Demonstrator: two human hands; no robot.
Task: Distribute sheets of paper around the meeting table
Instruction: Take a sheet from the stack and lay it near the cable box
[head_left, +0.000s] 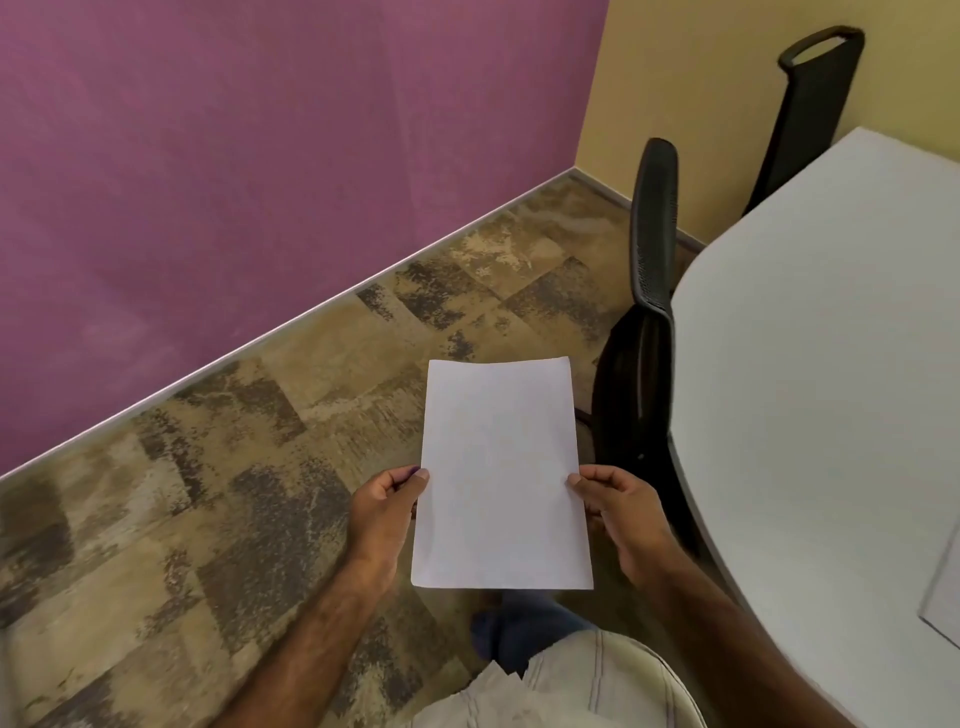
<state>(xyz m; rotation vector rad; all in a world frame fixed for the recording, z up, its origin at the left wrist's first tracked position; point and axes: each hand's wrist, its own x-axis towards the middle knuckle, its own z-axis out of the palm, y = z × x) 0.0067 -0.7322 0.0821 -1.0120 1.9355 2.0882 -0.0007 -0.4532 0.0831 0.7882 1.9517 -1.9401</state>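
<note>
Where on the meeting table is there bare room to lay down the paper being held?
The table is bare from its rounded edge beside the near chair across its middle. Only the lower right corner is taken, by a sheet lying there.

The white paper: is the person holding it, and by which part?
Yes. Both hands hold the white paper by its long side edges, left hand and right hand pinching it over the floor.

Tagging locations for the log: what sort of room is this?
Probably a small office meeting room: a large pale table with black office chairs pushed against it, carpet tiles underfoot, and painted walls.
</note>
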